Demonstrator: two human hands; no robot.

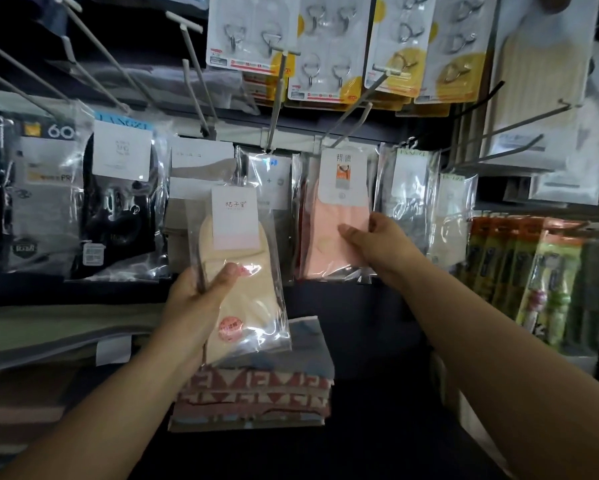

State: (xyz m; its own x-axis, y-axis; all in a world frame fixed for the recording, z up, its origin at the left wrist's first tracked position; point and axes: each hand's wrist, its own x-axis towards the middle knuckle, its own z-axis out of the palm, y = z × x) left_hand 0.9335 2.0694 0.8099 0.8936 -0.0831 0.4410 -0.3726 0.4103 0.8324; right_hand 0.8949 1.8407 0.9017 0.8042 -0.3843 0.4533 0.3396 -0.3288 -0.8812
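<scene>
Clamping its fingers [223, 278] on a cream sock packet [247, 306], the left hand [190, 299] holds it before the rack. The right hand [381, 244] grips a pink sock packet [329, 252], which hangs from a peg [346, 123] just to the right.

The white card on the cream sock pack [247, 289] carries three Chinese characters, and the card on the pink sock pack [325, 245] carries two. The grey pack [48, 206] shows "60". The black sock pack [121, 213] has a blue header "LANGZI".
</scene>
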